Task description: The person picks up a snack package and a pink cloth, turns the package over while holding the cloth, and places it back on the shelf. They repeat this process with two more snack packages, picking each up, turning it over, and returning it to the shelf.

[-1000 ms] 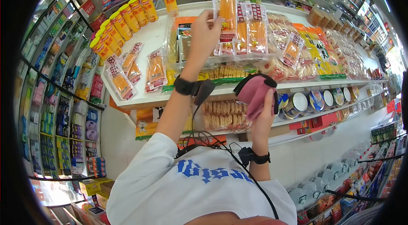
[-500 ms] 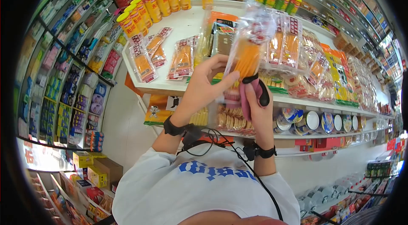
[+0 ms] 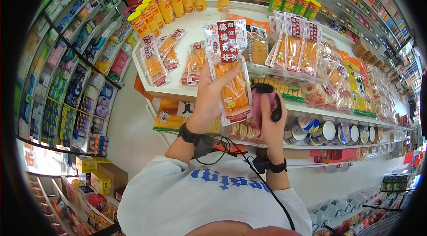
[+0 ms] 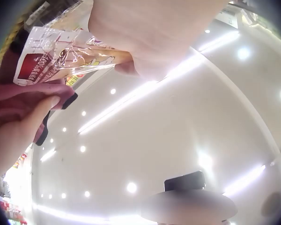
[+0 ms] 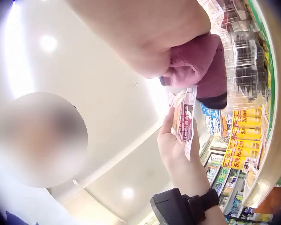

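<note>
Packet [image 3: 232, 85]: clear, orange sticks, red label

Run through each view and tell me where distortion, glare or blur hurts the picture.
Head view: heavy fisheye bends the shelves, dark corners, yet the snack packet in the left hand is sharp. Left wrist view: ceiling lights flare; that hand up close is blurred. Right wrist view: washed-out ceiling; the right hand up close lacks detail.

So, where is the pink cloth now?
Head view: the pink cloth sits in the right hand, centre frame, just right of the snack packet that the left hand holds up.
</note>
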The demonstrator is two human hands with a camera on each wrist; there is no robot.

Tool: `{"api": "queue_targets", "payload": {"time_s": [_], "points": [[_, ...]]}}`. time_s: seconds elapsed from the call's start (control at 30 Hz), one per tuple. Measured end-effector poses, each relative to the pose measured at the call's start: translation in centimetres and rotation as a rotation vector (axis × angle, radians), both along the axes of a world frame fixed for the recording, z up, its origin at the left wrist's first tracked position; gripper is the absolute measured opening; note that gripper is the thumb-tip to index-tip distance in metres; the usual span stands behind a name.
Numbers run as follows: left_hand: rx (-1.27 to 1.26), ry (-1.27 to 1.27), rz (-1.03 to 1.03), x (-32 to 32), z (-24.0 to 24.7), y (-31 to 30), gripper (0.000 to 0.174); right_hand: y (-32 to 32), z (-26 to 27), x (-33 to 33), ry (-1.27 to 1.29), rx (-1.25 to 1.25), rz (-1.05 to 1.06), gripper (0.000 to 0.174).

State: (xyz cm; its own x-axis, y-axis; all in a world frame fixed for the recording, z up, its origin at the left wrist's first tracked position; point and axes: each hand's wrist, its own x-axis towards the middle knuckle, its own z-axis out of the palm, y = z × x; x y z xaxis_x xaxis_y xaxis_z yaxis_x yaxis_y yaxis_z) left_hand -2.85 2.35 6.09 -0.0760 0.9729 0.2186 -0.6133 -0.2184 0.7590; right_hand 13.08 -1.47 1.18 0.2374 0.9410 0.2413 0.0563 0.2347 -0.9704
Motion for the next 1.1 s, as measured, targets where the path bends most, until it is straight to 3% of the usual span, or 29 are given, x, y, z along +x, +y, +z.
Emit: {"api": "queue_targets", "payload": {"time_s": [0.1,0.27,0.57,0.67,0.77,0.83,0.9,0.97,1.03,1.1], "points": [[-0.037,-0.009,0.011,0.1,-0.2,0.3,0.040,0.7,0.5,0.5,0.110,0.106,0.054,0.029],[-0.006,0.005,-0.037,1.3,-0.3,-0.1,0.032,-0.4,1.5,-0.2,0.015,0.161,0.097,0.024],[0.005,0.058,-0.052,1.9,-1.4,0.1,0.030,-0.6,0.9,-0.1,0.009,-0.010,0.165,0.034],[0.026,0.068,-0.043,1.7,-1.9,0.1,0.033,-0.3,-0.3,-0.6,0.009,0.152,-0.198,0.037],[0.114,0.356,0.050,1.8,-0.9,-0.3,0.040,-0.2,1.3,0.8,0.068,0.146,-0.105,0.041],[0.383,0.549,0.053,3.8,-0.8,-0.5,0.046,-1.3,2.1,0.2,0.176,-0.125,0.110,0.044],[0.588,0.756,0.053,4.7,-0.5,-0.7,0.051,-2.2,1.4,-0.5,0.291,-0.202,0.243,0.048],[0.738,0.964,0.037,5.0,-0.2,-0.8,0.056,-2.3,-1.1,-0.3,0.403,-0.082,0.272,0.054],[0.723,1.071,0.026,5.0,-0.5,-0.3,0.048,-1.5,-1.5,0.7,0.610,0.044,0.431,0.052],[0.708,1.246,0.071,5.2,-0.6,-0.4,0.049,-1.2,-1.3,1.1,0.689,0.031,0.420,0.048]]}}
